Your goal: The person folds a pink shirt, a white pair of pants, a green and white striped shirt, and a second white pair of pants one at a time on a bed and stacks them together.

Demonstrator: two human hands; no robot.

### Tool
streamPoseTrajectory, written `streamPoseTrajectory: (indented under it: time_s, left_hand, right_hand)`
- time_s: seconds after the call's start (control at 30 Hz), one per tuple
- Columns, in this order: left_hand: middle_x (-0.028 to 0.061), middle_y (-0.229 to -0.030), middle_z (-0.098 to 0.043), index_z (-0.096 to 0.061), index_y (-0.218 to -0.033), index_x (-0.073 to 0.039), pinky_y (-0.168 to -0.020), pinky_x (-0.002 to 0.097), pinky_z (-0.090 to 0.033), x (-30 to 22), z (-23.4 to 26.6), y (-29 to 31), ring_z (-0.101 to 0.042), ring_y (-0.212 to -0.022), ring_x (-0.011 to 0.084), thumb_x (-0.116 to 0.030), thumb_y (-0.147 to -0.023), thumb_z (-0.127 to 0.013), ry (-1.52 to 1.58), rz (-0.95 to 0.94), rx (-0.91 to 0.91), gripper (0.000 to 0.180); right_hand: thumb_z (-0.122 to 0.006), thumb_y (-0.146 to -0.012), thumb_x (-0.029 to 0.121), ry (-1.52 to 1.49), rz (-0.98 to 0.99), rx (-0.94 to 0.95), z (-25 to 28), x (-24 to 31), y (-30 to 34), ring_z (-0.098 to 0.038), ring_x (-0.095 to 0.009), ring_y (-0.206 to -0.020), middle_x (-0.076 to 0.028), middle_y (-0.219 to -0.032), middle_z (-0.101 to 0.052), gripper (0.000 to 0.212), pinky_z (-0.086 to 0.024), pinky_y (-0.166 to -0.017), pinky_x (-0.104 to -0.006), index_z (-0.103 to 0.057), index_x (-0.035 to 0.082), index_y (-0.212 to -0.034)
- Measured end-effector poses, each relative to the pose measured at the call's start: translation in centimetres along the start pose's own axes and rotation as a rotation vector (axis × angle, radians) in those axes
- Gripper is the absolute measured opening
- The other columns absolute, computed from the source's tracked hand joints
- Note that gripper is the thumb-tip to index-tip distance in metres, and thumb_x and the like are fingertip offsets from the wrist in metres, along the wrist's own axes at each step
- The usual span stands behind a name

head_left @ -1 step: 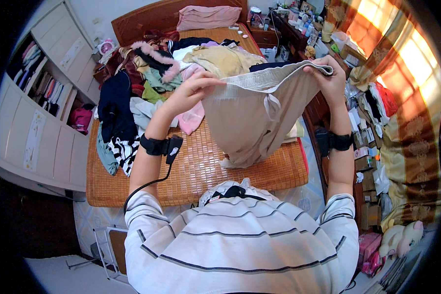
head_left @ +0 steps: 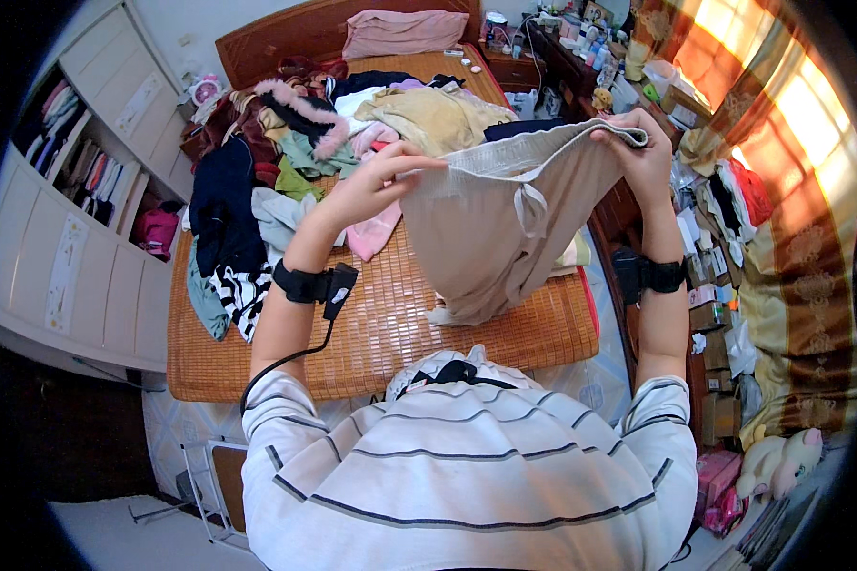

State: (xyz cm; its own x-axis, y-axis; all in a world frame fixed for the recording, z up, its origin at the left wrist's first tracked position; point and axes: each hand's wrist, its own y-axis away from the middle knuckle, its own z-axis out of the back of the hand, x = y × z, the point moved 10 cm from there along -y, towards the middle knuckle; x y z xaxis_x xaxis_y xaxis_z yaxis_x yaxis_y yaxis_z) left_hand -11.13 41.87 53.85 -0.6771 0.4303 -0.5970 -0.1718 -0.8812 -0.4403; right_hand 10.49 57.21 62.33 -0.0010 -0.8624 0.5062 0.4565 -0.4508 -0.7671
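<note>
Beige pants (head_left: 486,238) hang in front of me over the bed, with a pale elastic waistband and a white drawstring tied at the front. My left hand (head_left: 371,190) pinches the left end of the waistband between thumb and fingers. At the other end, my right hand (head_left: 638,152) is closed round the waistband, holding it a little higher. The legs of the pants droop in loose folds down toward the bed mat. Black straps with small boxes circle both my forearms.
A woven mat (head_left: 371,352) covers the bed. Heaped clothes (head_left: 229,209) lie on its left and far parts, with a pink pillow (head_left: 405,33) behind. A white wardrobe (head_left: 38,247) stands left; boxes and a crowded desk line the right, beside a curtain (head_left: 800,314).
My left hand has shifted slightly to the right with its end of the waistband. The right hand stays in place.
</note>
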Motion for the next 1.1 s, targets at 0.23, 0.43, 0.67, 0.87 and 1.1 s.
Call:
streamPoseTrajectory:
  time_s: [0.23,0.43,0.67,0.87,1.1]
  left_hand:
    - [0.0080,-0.098,-0.047,-0.058,-0.101,-0.011,-0.074,0.0272,-0.041,-1.7,-5.4,0.7,-0.048,-0.087,0.0213,0.008,-0.064,-0.056,-0.053,-0.084,0.268,0.041]
    - [0.0118,-0.098,-0.052,-0.056,-0.088,-0.002,-0.075,0.0315,-0.043,0.9,-8.1,0.9,-0.052,-0.089,0.0266,0.004,-0.063,-0.056,-0.140,0.013,0.332,0.026]
    - [0.0133,-0.090,-0.054,-0.052,-0.093,-0.001,-0.074,0.0311,-0.043,2.9,-7.8,0.0,-0.054,-0.084,0.0228,0.002,-0.067,-0.050,-0.082,0.104,0.271,0.026]
    - [0.0168,-0.079,-0.058,-0.050,-0.104,-0.010,-0.066,0.0402,-0.044,3.5,-6.4,-0.7,-0.056,-0.074,0.0334,-0.003,-0.063,-0.048,-0.131,0.119,0.120,0.041]
    - [0.0158,-0.089,-0.061,-0.059,-0.095,-0.003,-0.070,0.0326,-0.045,10.7,-9.2,0.5,-0.058,-0.081,0.0270,-0.002,-0.064,-0.048,-0.375,0.323,0.353,0.033]
  right_hand:
    - [-0.074,-0.061,0.006,-0.098,-0.044,0.057,0.2,-2.3,2.2,-0.052,-0.012,-0.069,-0.004,-0.073,-0.057,0.026,-0.041,-0.063,-0.0237,-0.049,0.003,-0.065]
    - [-0.076,-0.057,0.007,-0.107,0.034,0.343,-1.9,-1.7,4.3,-0.049,-0.012,-0.071,-0.002,-0.074,-0.051,0.034,-0.038,-0.063,-0.0252,-0.042,0.005,-0.060]
    - [-0.073,-0.063,0.005,-0.222,-0.315,0.338,-2.0,-5.5,6.9,-0.052,-0.011,-0.073,-0.006,-0.076,-0.059,0.035,-0.040,-0.065,-0.0244,-0.038,0.006,-0.061]
    - [-0.073,-0.066,0.012,-0.190,-0.444,0.292,-2.9,-7.2,7.7,-0.044,-0.004,-0.064,0.002,-0.066,-0.052,0.036,-0.035,-0.056,-0.0200,-0.038,0.008,-0.061]
    - [-0.075,-0.064,0.018,-0.157,-0.398,0.374,-7.0,-4.7,7.3,-0.037,-0.002,-0.058,0.006,-0.060,-0.042,0.036,-0.029,-0.049,-0.0189,-0.040,0.008,-0.061]
